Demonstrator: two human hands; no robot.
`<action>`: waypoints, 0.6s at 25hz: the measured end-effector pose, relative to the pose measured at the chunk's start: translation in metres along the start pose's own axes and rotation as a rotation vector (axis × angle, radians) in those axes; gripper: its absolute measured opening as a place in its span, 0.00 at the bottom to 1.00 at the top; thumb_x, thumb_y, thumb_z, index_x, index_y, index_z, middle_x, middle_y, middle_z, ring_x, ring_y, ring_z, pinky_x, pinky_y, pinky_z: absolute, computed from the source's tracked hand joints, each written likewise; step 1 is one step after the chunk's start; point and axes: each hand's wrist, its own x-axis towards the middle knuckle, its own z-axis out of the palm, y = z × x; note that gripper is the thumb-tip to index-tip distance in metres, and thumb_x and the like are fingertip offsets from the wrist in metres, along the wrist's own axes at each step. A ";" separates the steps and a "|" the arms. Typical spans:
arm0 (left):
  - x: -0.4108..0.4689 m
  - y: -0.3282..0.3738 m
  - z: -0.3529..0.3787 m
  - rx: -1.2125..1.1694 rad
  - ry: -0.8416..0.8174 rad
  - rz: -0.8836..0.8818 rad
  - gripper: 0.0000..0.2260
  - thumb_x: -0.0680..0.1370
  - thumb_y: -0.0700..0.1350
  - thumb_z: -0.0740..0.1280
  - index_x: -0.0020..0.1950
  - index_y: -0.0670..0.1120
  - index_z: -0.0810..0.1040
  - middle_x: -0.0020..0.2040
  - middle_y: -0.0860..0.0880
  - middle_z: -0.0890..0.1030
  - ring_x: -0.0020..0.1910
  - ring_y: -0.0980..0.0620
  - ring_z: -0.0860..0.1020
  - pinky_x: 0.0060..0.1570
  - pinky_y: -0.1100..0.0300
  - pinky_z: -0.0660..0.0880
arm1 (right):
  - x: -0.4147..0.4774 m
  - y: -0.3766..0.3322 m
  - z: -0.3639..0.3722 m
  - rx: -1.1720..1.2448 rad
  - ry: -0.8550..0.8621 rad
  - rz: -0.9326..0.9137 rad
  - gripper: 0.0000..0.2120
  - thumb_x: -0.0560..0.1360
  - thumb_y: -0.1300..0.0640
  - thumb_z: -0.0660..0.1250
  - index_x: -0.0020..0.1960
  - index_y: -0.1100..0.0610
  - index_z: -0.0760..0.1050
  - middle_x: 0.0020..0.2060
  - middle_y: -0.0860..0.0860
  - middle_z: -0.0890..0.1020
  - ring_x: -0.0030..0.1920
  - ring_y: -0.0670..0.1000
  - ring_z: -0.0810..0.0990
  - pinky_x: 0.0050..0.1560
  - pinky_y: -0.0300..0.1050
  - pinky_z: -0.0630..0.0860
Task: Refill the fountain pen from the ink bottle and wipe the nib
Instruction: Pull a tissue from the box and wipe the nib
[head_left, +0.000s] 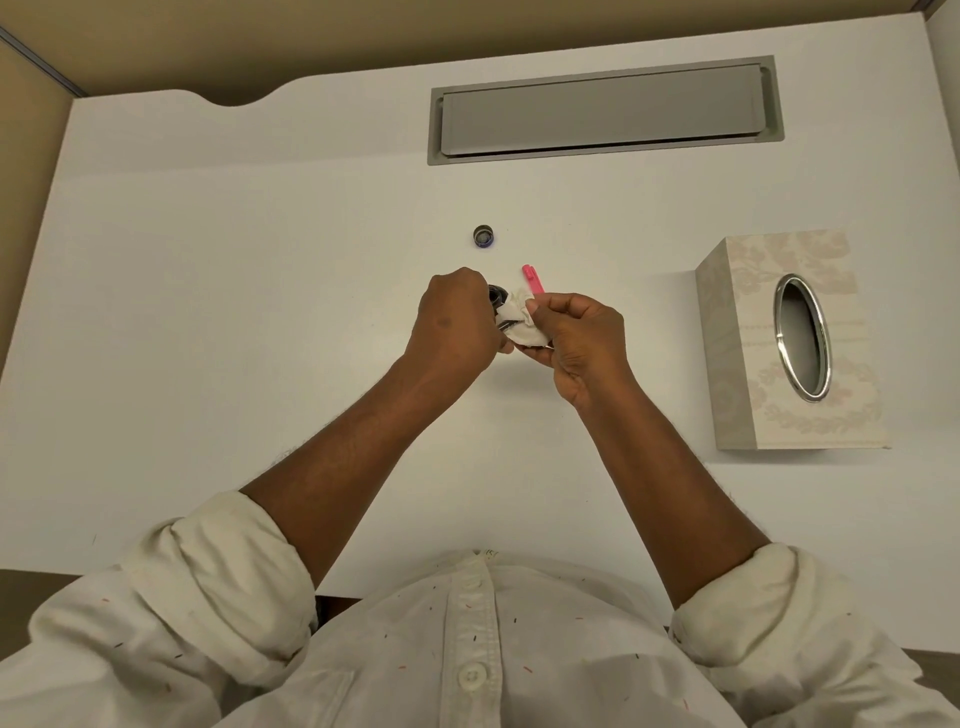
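My left hand is closed around the fountain pen, of which only a short dark, shiny bit shows between my hands. My right hand pinches a crumpled white tissue against that end of the pen. Just behind my left fingers the dark mouth of the ink bottle peeks out; the rest of the bottle is hidden. A pink pen part lies on the white table behind the tissue, its near end covered. The bottle's small dark cap sits apart, farther back.
A patterned tissue box with an oval metal-rimmed opening stands to the right. A grey recessed cable flap lies in the table's far edge. Beige partition walls close off the left and back.
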 end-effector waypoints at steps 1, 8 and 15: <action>0.000 -0.001 0.000 -0.024 -0.005 -0.008 0.16 0.64 0.46 0.78 0.45 0.39 0.80 0.38 0.45 0.77 0.37 0.48 0.74 0.38 0.59 0.69 | 0.000 0.000 0.000 -0.003 -0.001 -0.004 0.04 0.72 0.67 0.70 0.39 0.61 0.78 0.39 0.57 0.82 0.38 0.54 0.83 0.35 0.45 0.83; -0.003 -0.011 0.002 -0.124 0.015 0.008 0.07 0.68 0.42 0.76 0.37 0.42 0.80 0.30 0.49 0.75 0.26 0.56 0.69 0.26 0.65 0.63 | -0.002 0.000 -0.002 0.004 -0.030 -0.001 0.05 0.73 0.67 0.70 0.39 0.61 0.78 0.40 0.57 0.82 0.38 0.54 0.82 0.36 0.45 0.83; -0.005 -0.014 -0.001 -0.234 -0.028 -0.026 0.12 0.66 0.43 0.77 0.28 0.45 0.75 0.25 0.51 0.73 0.24 0.58 0.69 0.25 0.65 0.63 | 0.001 0.000 -0.007 0.001 0.005 0.042 0.04 0.73 0.65 0.70 0.40 0.60 0.78 0.45 0.58 0.82 0.43 0.57 0.83 0.38 0.48 0.83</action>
